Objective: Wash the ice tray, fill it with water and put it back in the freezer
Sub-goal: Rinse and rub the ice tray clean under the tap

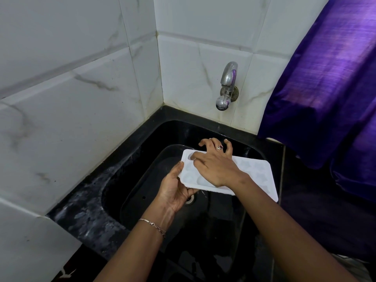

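- We read no brand, label or writing on anything here; the ice tray point(252, 171) is plain white, with shaped hollows in its top face.
- We see the tray in the centre of the frame, held above the black sink point(130, 180), over the drain point(190, 199).
- Its long axis runs from the centre left of the frame to the lower right, with the open hollows facing up toward us and the right end sitting a little lower in the frame.
- Our left hand point(175, 188) is clamped on the tray's left short end, thumb on the top edge and fingers underneath.
- Our right hand point(213, 165) lies spread on top of the tray, fingers apart and curled, tips pressing at the far left corner; a ring point(219, 147) shows on one finger.
- A thin bracelet point(152, 226) circles the left wrist.
- The metal tap point(226, 88) sticks out of the white tiled wall point(81, 78) in the upper centre, well apart from the tray; we see no water running from it.
- A purple curtain point(325, 78) hangs at the upper right.
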